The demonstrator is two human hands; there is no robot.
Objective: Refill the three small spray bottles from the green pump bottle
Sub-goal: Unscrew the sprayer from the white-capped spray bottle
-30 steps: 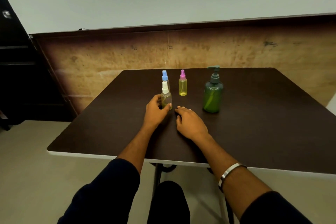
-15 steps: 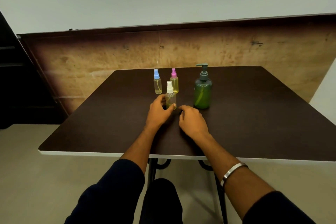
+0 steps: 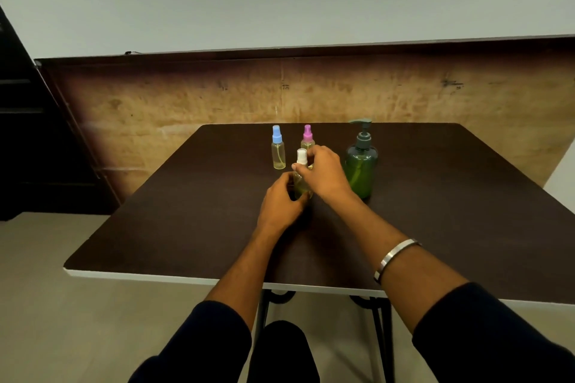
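Observation:
A small spray bottle with a white cap [image 3: 301,162] stands on the dark table [image 3: 435,211], yellowish liquid inside. My left hand [image 3: 281,202] grips its lower body. My right hand [image 3: 323,174] is raised beside its top, fingers curled at the white cap. Behind stand a blue-capped spray bottle [image 3: 278,148] and a pink-capped spray bottle [image 3: 307,137], the latter partly hidden by my right hand. The green pump bottle [image 3: 361,162] stands upright just right of my right hand.
The table's white front edge [image 3: 186,279] runs close to me, with black metal legs under it. A brown wall panel rises behind the table. A dark cabinet stands at the far left.
My right hand has lifted off the table and gone up to the white cap of the spray bottle. The left hand keeps its hold on the bottle's body.

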